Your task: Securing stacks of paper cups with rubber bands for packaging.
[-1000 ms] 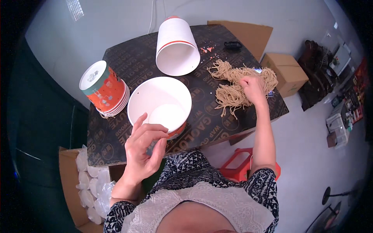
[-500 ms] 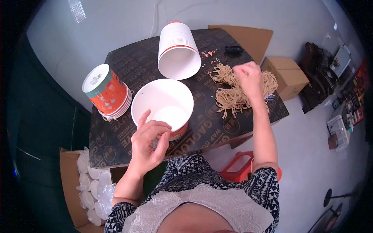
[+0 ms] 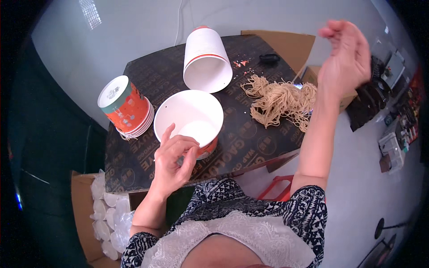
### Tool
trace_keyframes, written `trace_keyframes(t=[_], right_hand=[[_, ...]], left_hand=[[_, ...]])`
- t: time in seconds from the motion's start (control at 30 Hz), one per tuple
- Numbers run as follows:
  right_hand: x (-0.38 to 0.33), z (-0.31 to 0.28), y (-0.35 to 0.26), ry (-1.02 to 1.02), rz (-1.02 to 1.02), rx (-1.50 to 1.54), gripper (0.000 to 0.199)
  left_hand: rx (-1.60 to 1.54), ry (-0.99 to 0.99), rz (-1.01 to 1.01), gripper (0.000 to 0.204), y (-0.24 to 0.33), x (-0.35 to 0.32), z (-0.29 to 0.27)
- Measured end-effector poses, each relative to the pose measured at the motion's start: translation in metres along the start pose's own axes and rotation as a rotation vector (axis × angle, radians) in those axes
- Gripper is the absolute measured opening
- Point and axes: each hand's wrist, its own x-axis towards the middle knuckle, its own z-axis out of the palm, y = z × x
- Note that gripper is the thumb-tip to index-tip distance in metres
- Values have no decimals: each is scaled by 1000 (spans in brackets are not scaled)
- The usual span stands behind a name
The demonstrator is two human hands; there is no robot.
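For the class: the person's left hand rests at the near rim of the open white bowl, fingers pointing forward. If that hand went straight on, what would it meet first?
Most likely the white bowl itself: the left hand already sits at its near rim.

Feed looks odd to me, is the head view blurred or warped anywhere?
Head view: strong fisheye bend, dark corners; the table edges curve. The raised right hand is slightly motion-soft. The bowl, noodles and left hand look sharp, evenly lit, no harsh glare.
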Motion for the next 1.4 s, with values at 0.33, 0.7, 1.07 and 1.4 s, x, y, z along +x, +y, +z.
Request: trace_keyframes(t=[0.33,0.7,1.07,1.4], right_hand=[[-114,-7,-64,-897,800,202,43],[-158,-19,-98,-1009,759,277,50],[-211,-41,-120,-817,944,249,3],[-223,-33,-82,-571,977,21,8]], left_hand=[[137,105,133,24,9,12,0],[-1,-53,167,14,33,7,6],[39,-146,187,16,27,-22,8],[4,69,84,15,13,-18,-17]])
